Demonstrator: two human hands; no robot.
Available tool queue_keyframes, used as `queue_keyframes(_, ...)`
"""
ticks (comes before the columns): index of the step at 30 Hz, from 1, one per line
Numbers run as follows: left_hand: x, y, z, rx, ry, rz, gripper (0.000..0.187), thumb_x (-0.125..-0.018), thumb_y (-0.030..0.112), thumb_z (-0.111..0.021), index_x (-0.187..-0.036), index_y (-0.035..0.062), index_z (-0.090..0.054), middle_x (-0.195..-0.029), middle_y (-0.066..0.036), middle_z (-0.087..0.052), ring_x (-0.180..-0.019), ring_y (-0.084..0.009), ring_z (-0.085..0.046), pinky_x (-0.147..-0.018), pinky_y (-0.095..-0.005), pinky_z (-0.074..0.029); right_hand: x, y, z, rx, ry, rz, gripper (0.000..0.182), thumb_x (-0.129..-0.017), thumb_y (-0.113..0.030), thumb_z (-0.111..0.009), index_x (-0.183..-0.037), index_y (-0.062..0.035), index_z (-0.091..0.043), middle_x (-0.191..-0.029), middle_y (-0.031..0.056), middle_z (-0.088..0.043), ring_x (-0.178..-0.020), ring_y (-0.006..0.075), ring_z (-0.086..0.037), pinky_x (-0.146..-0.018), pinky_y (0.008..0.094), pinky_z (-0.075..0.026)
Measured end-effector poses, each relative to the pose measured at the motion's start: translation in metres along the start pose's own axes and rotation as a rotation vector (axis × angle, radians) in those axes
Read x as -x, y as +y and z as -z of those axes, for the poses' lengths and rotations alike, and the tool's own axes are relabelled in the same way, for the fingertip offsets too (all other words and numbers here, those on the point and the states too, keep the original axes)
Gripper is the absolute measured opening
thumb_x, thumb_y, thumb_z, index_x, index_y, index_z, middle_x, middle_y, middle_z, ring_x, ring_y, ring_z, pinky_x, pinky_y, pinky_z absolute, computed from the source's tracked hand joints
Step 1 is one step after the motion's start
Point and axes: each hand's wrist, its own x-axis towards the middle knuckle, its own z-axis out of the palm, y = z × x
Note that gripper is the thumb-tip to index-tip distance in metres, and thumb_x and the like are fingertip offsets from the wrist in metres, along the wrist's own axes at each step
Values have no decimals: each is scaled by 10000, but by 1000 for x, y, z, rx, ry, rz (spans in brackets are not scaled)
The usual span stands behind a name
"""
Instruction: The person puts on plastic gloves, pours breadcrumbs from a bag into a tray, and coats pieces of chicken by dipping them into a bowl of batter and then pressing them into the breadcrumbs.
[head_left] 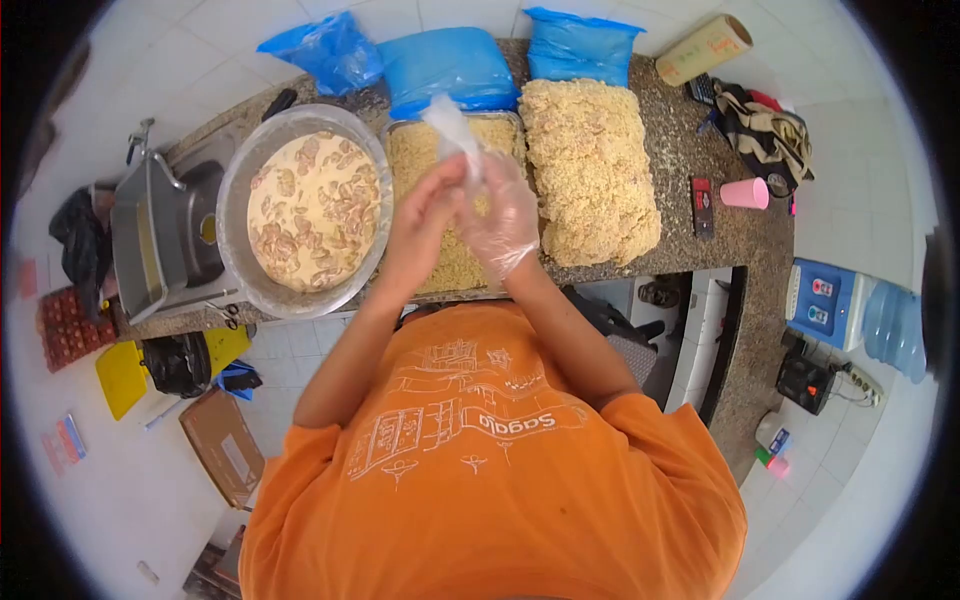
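My left hand (425, 222), bare, meets my right hand (500, 215) above a metal tray (402, 122) of pale crumb coating. A clear plastic glove covers my right hand down to the wrist. From between the hands a blurred flap of thin clear plastic (452, 128) sticks up, apparently part of a glove, and my left fingers pinch it. The right fingers are partly hidden by plastic and motion. Left of the tray, a large metal bowl (232, 225) holds meat pieces (325, 250) in creamy batter. To its right is a big heap of crumb-coated pieces (590, 170).
Blue plastic bags (447, 70) stand along the wall behind the tray. A sink (205, 205) lies at left, with scissors (230, 314) near the counter edge. A pink cup (745, 193), a dark red box (702, 207), a wrap roll (705, 50) and a cloth bag (765, 130) sit at right.
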Motion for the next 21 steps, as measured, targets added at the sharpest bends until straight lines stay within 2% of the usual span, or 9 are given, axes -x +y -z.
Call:
queue_keyframes(2,15,-7,9,60,21,-40,246,-902,38,-701,-1136,-2,-640,-1046,-103,-655,-990,-177,-620,-839,-324,-541,15,10,-5,-111,-12,21,241,-888,1,-633,-1126,-15,-663,-941,155,-654,-831,301,-649,-723,390,-523)
queue_keyframes(4,29,-12,21,-424,199,-339,239,-905,10,-680,-1141,-8,-642,-1092,-150,-654,-1100,-200,-599,-845,-325,-538,29,3,-2,-363,-62,-102,345,-827,91,-583,-1142,-31,-650,-944,175,-647,-831,357,-648,-742,405,-526)
queue_keyframes(8,46,-16,27,-276,481,-232,235,-905,-6,-672,-1139,4,-651,-1087,-138,-669,-1041,-223,-631,-838,-322,-536,41,-8,-5,-319,-293,61,409,-825,119,-555,-1195,-26,-648,-1053,173,-678,-917,341,-673,-827,369,-524)
queue_keyframes(11,62,-24,52,-541,197,-200,267,-928,-25,-632,-1195,-10,-632,-1100,-104,-690,-967,-205,-667,-850,-306,-533,43,-16,1,-321,-369,-340,329,-856,89,-572,-1150,-20,-674,-976,114,-707,-842,253,-675,-765,346,-523)
queue_keyframes(14,65,-22,53,-283,25,84,262,-972,41,-589,-1230,9,-624,-1070,-93,-713,-904,-194,-690,-836,-302,-541,45,-3,-10,-2,-230,89,338,-862,101,-537,-1139,-24,-685,-928,87,-708,-851,230,-670,-791,314,-516)
queue_keyframes(15,65,-18,52,181,25,226,240,-995,109,-574,-1202,5,-634,-1032,-86,-721,-908,-176,-699,-840,-301,-547,49,3,-6,-4,-241,95,338,-862,101,-537,-1139,-24,-685,-928,87,-708,-851,230,-670,-791,314,-516)
queue_keyframes(17,63,-23,59,650,26,352,251,-1018,178,-558,-1174,1,-645,-994,-78,-728,-911,-157,-709,-843,-299,-553,56,4,4,-389,-703,-186,390,-836,123,-527,-1163,-18,-684,-947,94,-705,-880,232,-681,-828,322,-529)
queue_keyframes(18,61,-38,67,742,39,439,256,-1023,201,-539,-1151,9,-650,-998,-69,-727,-924,-159,-708,-855,-312,-561,60,3,6,-388,-707,-185,390,-836,123,-527,-1163,-18,-684,-947,94,-705,-880,232,-681,-828,322,-529)
queue_keyframes(21,69,-58,58,749,34,584,315,-1019,265,-518,-1194,28,-633,-1095,-75,-710,-1009,-187,-696,-903,-357,-563,58,-14,7,-848,-485,-848,426,-837,84,-539,-1243,8,-641,-1029,129,-704,-901,244,-691,-835,343,-553)
